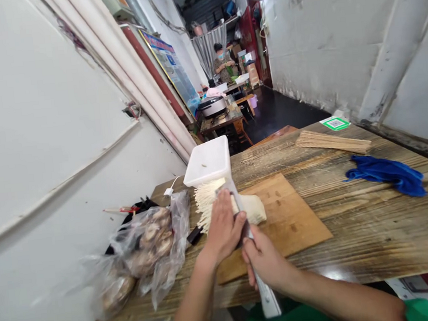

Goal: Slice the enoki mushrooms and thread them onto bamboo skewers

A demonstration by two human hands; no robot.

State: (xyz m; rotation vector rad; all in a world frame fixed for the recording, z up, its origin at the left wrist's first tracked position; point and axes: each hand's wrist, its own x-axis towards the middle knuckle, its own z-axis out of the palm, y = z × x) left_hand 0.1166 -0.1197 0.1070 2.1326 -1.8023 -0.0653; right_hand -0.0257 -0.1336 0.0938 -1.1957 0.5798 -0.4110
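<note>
A bunch of enoki mushrooms [205, 204] lies at the left side of a wooden cutting board [299, 223], its thin stems fanned leftward. Its pale, thick base [254, 208] rests on the board, right of the blade. My right hand [263, 256] is closed around the metal handle of a knife [233, 189], whose blade points away from me across the bunch. My left hand [224, 225] presses on the enoki with fingers together, its thumb close against the knife. The fingers partly hide the blade and the stems beneath.
A white plastic tub [208, 161] stands behind the board. Clear bags of brown mushrooms [157, 236] sit left, by the wall. A blue cloth [389, 174], flat wooden sticks [331, 140] and a green code card [336, 123] lie right. Farther back, a person [223, 66] is behind another table.
</note>
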